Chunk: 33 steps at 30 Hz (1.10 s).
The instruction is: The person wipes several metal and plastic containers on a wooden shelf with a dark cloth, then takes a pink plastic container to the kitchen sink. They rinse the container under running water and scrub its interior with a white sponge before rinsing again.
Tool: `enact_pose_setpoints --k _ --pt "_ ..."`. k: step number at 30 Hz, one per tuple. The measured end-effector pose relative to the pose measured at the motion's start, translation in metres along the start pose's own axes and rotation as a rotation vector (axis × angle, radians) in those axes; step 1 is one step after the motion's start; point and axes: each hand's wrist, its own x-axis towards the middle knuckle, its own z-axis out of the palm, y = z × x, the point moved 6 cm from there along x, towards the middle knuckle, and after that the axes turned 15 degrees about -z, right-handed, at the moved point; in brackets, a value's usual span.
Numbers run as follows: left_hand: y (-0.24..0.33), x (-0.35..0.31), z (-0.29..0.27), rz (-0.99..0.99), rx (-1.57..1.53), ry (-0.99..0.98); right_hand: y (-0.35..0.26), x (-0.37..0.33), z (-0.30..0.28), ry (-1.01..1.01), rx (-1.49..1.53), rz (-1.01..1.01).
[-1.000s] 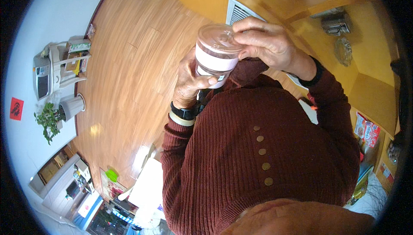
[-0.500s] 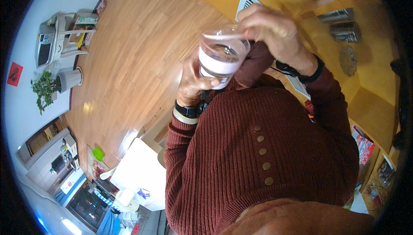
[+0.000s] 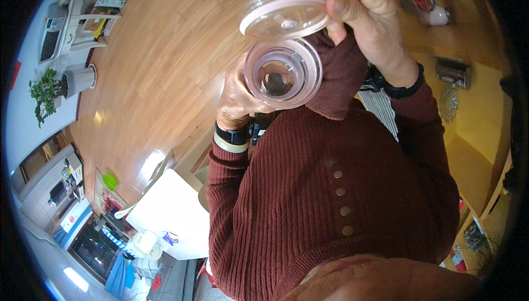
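Note:
My left hand (image 3: 236,96) is wrapped round a clear jar (image 3: 253,89), its round mouth turned up toward me. Something dark shows at the jar's bottom, too small to name. Above the mouth, my right hand (image 3: 366,17) pinches the edge of a clear round lid (image 3: 284,17) with a pale rim. The lid is tilted off the opening; whether its lower edge touches the jar cannot be told. Under my right hand hangs a maroon cloth (image 3: 339,75) beside the jar; what holds it up is hidden.
At right stands a yellow wooden shelf unit (image 3: 476,119) with a metal canister (image 3: 453,72), a glass dish (image 3: 449,104) and other jars. A white table (image 3: 168,207) is at lower left. Beyond the wooden floor (image 3: 165,75) are a potted plant (image 3: 77,80) and a white chair (image 3: 71,25).
The lid has come up off the jar in my right hand. The jar has turned from side-on to mouth toward me. The whole view has shifted slightly.

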Motion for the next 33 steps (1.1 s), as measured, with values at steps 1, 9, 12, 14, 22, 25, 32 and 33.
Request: enact_pose_setpoints --k 1,9,12,14,22,25,32,33 --pt "0.006 0.002 -0.009 0.014 -0.034 -0.008 0.005 0.008 0.004 -0.004 -0.005 0.104" --pt "0.053 -0.003 -0.075 0.054 -0.043 0.193 0.039 0.091 0.053 0.044 0.207 0.267" --pt "0.067 -0.005 -0.095 0.108 -0.005 0.274 0.054 0.114 0.069 0.065 0.137 0.286" --pt "0.071 -0.009 -0.103 0.161 -0.122 0.252 0.063 0.122 0.083 0.110 0.070 0.272" --pt "0.079 -0.018 -0.139 0.210 -0.235 0.295 0.122 0.133 0.114 0.113 0.155 0.437" --pt "0.077 -0.021 -0.150 0.190 -0.209 0.333 0.137 0.135 0.121 0.105 0.204 0.387" --pt "0.078 -0.014 -0.206 0.208 -0.152 0.425 0.178 0.159 0.158 0.089 0.180 0.385" --pt "0.080 -0.010 -0.219 0.183 -0.150 0.450 0.187 0.167 0.163 0.096 0.173 0.389"
